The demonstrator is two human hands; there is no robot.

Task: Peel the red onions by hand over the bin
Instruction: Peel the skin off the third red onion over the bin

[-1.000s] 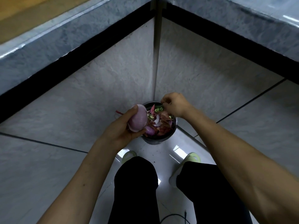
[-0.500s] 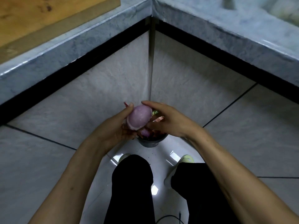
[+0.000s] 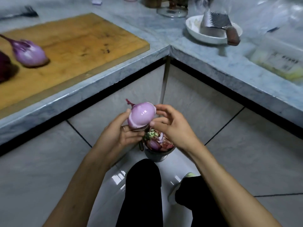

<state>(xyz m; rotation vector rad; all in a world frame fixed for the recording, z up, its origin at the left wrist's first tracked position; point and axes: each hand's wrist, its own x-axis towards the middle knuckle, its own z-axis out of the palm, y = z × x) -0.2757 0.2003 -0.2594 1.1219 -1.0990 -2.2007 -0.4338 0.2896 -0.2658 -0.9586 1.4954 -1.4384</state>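
Onion (image 3: pixel 141 115), pale purple and glossy, mostly peeled, sits betw. both hands at frame centre, held up above the bin (image 3: pixel 157 154). Left hand (image 3: pixel 120 135) cups it from 8 o'clock: thumb up along the onion's left side, fingers curled under its base, so a firm hold. A dark red stem wisp sticks out at the onion's 11 o'clock. Right hand (image 3: pixel 170 126) comes in from 3 o'clock; fingers bent, index tip touching the onion's upper right edge where a thin rim of skin shows, thumb tip against its lower right. Looks like a pinch on the onion's edge, though whether it grips a loose skin flap I can't tell.

Bin is directly below the hands, at 6 o'clock from the onion, on the tiled floor in the corner; full of red and purple peel w/ some green bits. Person's dark-trousered legs (image 3: pixel 142 190) further down at 6 o'clock, a light shoe (image 3: pixel 188 176) beside the bin.

Outward: marble counter (image 3: pixel 165 41) wraps the corner. At 10 o'clock, wooden cutting board (image 3: pixel 78 41) w/ another peeled onion (image 3: pixel 29 53), stem on, near its left end; a darker unpeeled one (image 3: pixel 5 66) at the frame edge. At 1 o'clock, white dish (image 3: pixel 211 37) holding a cleaver (image 3: pixel 214 24), handle overhanging the rim.
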